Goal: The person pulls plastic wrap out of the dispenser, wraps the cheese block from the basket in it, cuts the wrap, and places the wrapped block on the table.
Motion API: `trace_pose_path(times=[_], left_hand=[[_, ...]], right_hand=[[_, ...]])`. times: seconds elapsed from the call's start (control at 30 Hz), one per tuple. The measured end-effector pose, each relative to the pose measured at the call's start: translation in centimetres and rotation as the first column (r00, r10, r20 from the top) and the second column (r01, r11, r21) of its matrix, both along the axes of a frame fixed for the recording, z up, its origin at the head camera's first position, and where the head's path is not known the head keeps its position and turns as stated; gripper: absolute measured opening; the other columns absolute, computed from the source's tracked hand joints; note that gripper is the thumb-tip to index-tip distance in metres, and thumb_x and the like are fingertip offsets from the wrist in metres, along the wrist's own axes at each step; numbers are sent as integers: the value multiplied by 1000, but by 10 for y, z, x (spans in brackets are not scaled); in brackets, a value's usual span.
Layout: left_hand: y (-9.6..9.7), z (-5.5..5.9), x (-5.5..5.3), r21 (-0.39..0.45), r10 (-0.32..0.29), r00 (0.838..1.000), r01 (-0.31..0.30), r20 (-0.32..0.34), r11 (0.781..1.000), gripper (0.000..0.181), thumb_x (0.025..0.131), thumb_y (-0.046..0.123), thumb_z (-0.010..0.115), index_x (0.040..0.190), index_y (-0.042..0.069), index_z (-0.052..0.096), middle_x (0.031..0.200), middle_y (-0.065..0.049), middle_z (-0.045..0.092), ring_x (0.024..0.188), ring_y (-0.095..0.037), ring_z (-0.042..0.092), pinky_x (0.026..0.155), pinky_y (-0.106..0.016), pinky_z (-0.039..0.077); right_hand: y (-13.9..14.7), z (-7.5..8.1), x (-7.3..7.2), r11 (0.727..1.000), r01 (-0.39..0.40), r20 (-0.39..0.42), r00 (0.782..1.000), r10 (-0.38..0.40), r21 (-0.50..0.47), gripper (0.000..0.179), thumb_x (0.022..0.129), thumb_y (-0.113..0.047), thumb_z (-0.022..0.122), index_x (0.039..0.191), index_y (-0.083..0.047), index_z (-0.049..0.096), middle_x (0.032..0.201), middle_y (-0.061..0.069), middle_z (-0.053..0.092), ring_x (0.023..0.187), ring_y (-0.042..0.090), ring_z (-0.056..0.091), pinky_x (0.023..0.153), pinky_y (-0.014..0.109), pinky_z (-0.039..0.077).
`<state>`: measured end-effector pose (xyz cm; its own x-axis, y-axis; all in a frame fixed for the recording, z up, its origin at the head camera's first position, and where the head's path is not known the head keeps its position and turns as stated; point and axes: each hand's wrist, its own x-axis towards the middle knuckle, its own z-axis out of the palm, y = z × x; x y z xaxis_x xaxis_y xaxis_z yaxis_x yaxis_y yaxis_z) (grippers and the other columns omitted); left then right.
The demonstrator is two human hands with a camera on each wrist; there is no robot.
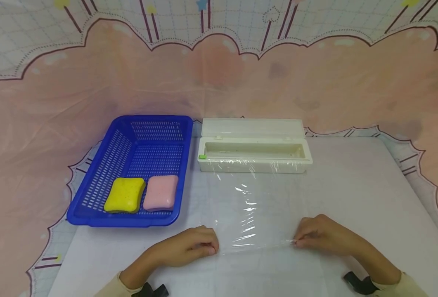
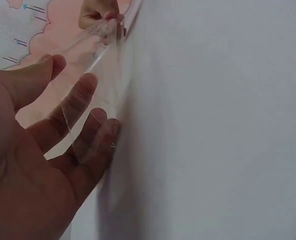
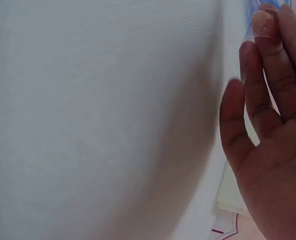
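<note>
A sheet of clear plastic wrap (image 1: 246,214) stretches from the front of a white dispenser box (image 1: 256,166) toward the person. The near left corner of the wrap is pinched by the left hand (image 1: 190,246), thumb against index finger. At the near right corner, the right hand (image 1: 326,235) pinches the film the same way. In the left wrist view, the film lies over the loosely bent other fingers (image 2: 80,97) of that hand. The right wrist view shows the right palm (image 3: 278,170), with the film's edge at its fingertips. The box's lid (image 1: 252,128) stands raised at the back.
Left of the box, a blue plastic basket (image 1: 127,221) holds a yellow soap-like block (image 1: 125,196) and a pink one (image 1: 161,192). A small green tab (image 1: 202,156) sits on the box's left end. White sheeting covers the table (image 1: 360,185); a patterned cloth (image 1: 241,90) hangs behind.
</note>
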<state>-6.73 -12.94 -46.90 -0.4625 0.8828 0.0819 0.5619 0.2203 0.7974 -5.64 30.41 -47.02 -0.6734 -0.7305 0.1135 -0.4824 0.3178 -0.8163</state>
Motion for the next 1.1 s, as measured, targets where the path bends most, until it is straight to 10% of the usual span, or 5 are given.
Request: trace_pose_path(times=[0.23, 0.43, 0.77, 0.9, 1.1], left_hand=[[-1, -8, 2, -89, 0, 1000, -2, -23, 996, 23, 109, 30, 47, 113, 22, 69, 102, 12, 71, 94, 4, 57, 89, -19, 49], [-4, -7, 6, -154, 98, 985, -75, 142, 985, 28, 111, 28, 44, 133, 21, 60, 106, 17, 75, 103, 3, 67, 96, -25, 54], [0, -5, 15, -179, 433, 771, -397, 466, 900, 19, 102, 2, 57, 119, 0, 64, 87, -6, 69, 75, -11, 72, 67, -24, 61], [6, -6, 23, -181, 496, 803, -462, 331, 868, 17, 92, -1, 70, 109, 0, 70, 83, -1, 64, 67, -4, 63, 57, -22, 58], [11, -1, 29, -236, 471, 875, -485, -117, 842, 22, 83, 7, 82, 103, 12, 74, 83, 11, 58, 75, 1, 49, 65, -18, 48]], right_hand=[[-1, 2, -1, 966, 114, 94, 986, -139, 233, 20, 98, -31, 70, 114, -21, 69, 86, -18, 72, 75, -5, 57, 68, 19, 49], [-3, 8, -5, 919, 222, 227, 925, -304, 326, 22, 102, -31, 63, 117, -16, 59, 73, -15, 72, 59, 0, 44, 63, 22, 40], [-12, 5, -2, 843, 349, 83, 906, -415, 409, 42, 86, -40, 80, 120, -20, 64, 66, -19, 65, 61, -1, 52, 64, 20, 41], [-18, 3, 0, 815, 397, -48, 907, -418, 422, 54, 74, -33, 91, 121, -19, 68, 71, -16, 54, 63, -2, 46, 61, 19, 40], [-24, 6, 9, 743, 397, -114, 908, -402, 539, 76, 66, -40, 94, 133, -25, 62, 83, -12, 46, 78, 3, 44, 68, 23, 38]])
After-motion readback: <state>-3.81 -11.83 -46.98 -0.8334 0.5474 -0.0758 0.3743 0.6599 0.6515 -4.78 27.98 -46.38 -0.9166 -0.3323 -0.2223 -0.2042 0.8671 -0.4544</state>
